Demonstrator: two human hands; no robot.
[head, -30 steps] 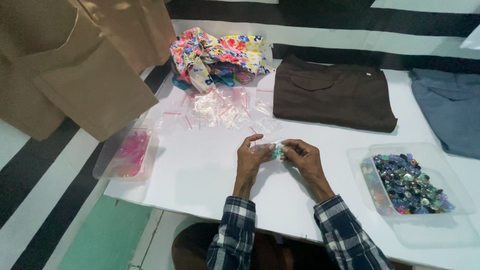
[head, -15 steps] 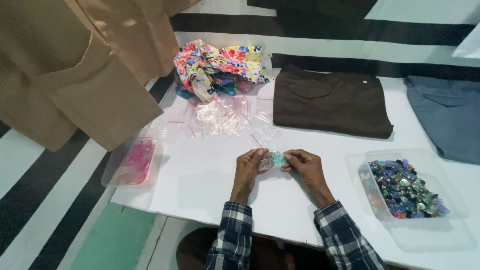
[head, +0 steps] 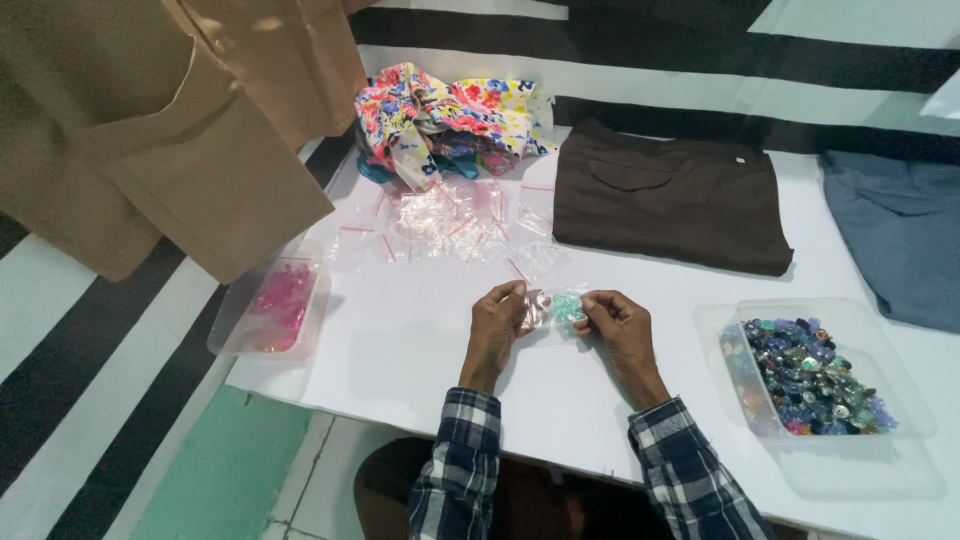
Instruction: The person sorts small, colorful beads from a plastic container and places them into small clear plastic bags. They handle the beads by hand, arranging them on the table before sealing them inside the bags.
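Already filled with green beads, one small bag point(head: 560, 307) sits pinched between left hand point(head: 497, 318) and right hand point(head: 618, 320), while empty bags point(head: 450, 225) wait on the counter point(head: 400, 340).

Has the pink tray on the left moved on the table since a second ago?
No. The pink tray sits at the same left corner of the table, below the clear bags; only the camera shifted.

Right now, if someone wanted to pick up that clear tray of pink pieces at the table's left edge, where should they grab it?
Probably by its two long side rims, coming down from above. The pink-piece tray is shallow and open-topped, lying flat with one corner over the table edge, so a level lift from both sides should keep the pieces in. Both hands, left hand and right hand, are busy with a small bag.
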